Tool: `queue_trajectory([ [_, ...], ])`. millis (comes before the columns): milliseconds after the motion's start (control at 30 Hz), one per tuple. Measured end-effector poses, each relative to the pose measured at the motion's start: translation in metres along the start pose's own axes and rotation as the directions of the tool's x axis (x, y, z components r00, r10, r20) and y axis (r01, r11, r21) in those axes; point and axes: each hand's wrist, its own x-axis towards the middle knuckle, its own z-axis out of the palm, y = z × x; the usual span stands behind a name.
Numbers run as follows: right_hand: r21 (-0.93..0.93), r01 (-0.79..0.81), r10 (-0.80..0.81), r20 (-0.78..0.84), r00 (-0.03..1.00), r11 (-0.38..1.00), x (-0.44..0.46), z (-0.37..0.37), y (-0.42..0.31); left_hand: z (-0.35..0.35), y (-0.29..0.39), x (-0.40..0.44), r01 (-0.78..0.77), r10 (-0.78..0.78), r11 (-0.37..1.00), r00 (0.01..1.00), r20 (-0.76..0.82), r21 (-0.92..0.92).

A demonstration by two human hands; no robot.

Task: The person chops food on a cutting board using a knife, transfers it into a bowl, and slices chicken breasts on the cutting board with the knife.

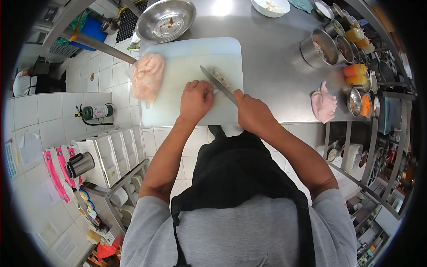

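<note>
Fingers of the right hand (253, 111) are wrapped around the handle of the knife (220, 86), whose blade slants across the board (191, 51), tip pointing away from the body and to the left. The left hand (195, 102) rests on the board with its fingers bent, thumb side just beside the blade; a small pale bit shows there, but I cannot tell whether it is pinched. Chopped pale pieces (220, 76) lie in a small heap on the board, along the blade's right side.

The likeliest mishap, I judge, is a nick to the left hand: its thumb and forefinger sit so near the edge that a slip on a slick piece could reach them. The bag (147, 78) of pale pink meat lies over the board's left edge, close to the counter's (275, 53) end; a nudge to the board could send it sliding off. If it leaks, juice could run towards the pieces. Pieces could also scatter off the board's near right side.

As for writing, the green cylinder (95, 111) on the left wears a white label with print too small to read. Papers on the tiled wall and the pink-striped packs (60, 171) carry nothing legible; no brand can be made out.
</note>
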Motion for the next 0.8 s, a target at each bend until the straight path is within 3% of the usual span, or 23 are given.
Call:
queue_trajectory([
  [233,0.004,-0.027,0.027,0.037,0.999,1.000,-0.023,0.012,-0.007,0.005,-0.005,-0.006,-0.077,0.077,0.997,0.996,-0.041,0.002],
  [333,0.016,-0.051,0.050,0.068,0.996,0.999,-0.013,0.015,-0.009,0.005,-0.006,-0.004,-0.059,0.060,0.997,0.998,-0.006,0.058],
  [433,0.024,-0.051,0.049,0.063,0.997,0.998,-0.007,0.009,-0.004,0.004,-0.001,-0.004,-0.038,0.038,0.999,0.998,-0.042,0.003],
  [533,0.037,-0.039,0.036,0.072,0.997,0.999,-0.005,0.010,0.001,0.004,0.007,-0.007,-0.130,0.132,0.991,0.987,-0.095,0.035],
  [800,0.055,-0.032,0.034,-0.027,0.999,0.998,-0.013,-0.009,-0.001,0.009,0.004,-0.011,-0.035,0.045,0.996,0.992,-0.117,0.086],
])
